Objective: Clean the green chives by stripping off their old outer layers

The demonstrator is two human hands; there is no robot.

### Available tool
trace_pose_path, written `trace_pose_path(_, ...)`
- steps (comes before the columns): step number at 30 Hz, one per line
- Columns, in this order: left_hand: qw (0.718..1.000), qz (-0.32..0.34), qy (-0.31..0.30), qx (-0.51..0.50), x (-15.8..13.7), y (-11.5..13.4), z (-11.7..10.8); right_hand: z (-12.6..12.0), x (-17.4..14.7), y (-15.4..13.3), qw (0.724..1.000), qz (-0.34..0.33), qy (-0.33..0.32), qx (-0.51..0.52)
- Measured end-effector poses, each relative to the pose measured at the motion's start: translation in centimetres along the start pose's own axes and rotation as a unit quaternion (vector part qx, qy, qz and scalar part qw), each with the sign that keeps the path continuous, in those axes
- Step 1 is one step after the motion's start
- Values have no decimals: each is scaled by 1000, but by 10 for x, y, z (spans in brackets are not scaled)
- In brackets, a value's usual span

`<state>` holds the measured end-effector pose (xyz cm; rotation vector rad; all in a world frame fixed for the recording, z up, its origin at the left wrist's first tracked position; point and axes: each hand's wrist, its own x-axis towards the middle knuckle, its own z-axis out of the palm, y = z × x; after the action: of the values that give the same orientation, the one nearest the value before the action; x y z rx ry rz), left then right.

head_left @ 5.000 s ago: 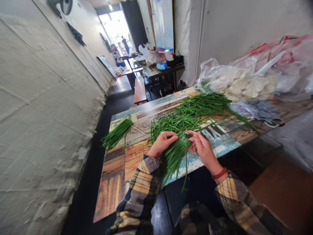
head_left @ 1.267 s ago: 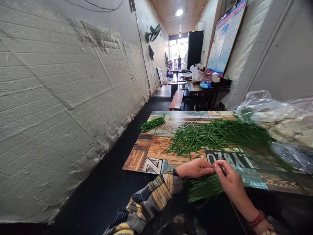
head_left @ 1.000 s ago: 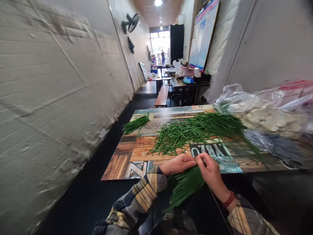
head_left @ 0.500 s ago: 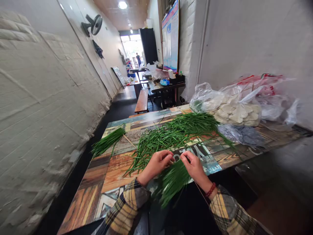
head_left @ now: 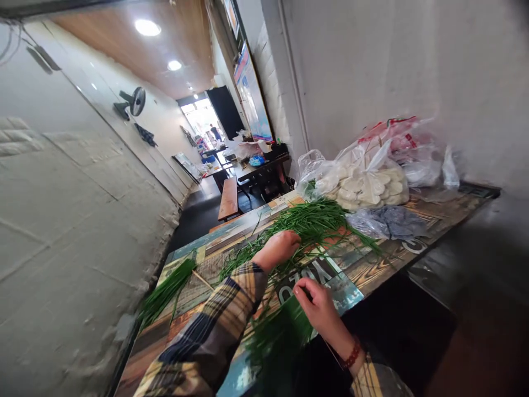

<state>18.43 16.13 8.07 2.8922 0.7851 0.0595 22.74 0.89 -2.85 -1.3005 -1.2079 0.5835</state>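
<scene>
My left hand (head_left: 280, 248) reaches out over a loose pile of green chives (head_left: 318, 218). Its fingers are curled down at the pile's near side, and what they pinch, if anything, is hidden. Closer to me, my right hand (head_left: 318, 306) is closed on a thin skewer, part of which shows below the palm. From it a flat row of chives (head_left: 281, 331) hangs at the table edge, blurred by motion. Another skewered bundle of chives (head_left: 169, 286) lies at the table's left side, its stick (head_left: 203, 279) pointing toward the pile.
Clear plastic bags (head_left: 367, 179) with pale flat pieces stand at the table's (head_left: 351, 281) back right. A crumpled greyish bag (head_left: 388, 221) lies before them. Beyond are a bench (head_left: 228, 198), other tables, a wall fan (head_left: 134, 102) and a distant person (head_left: 215, 132).
My left hand has left the right hand and moved forward to the chive pile. The right hand keeps its hold on the skewer. The view has tilted and turned right.
</scene>
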Motion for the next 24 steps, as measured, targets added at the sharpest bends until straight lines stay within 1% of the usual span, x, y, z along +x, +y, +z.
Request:
trace_pose_path(1,999,22,-30,39,15,5,4,0,0,-1,1000,-3,-3,1)
trace_pose_path(2,996,32,-43,65,29,9,9,0,0,-1,1000,-5,-8,1)
trace_pose_path(5,993,9,-51,110,63,17,25,-1,1,-2,1000,-5,-20,9)
trace_pose_path(8,990,-16,-53,130,84,21,39,0,3,-1,1000,-6,-18,25)
trace_pose_path(11,986,-37,-55,150,95,24,48,1,4,0,999,-5,-19,34)
trace_pose_path(16,981,-60,-55,176,104,29,54,0,5,1,998,-6,-28,50)
trace_pose_path(19,981,-65,-55,177,107,30,56,-2,6,-1,998,-10,-31,47)
trace_pose_path(24,985,-59,-50,156,108,30,60,-4,6,-5,999,3,-30,40)
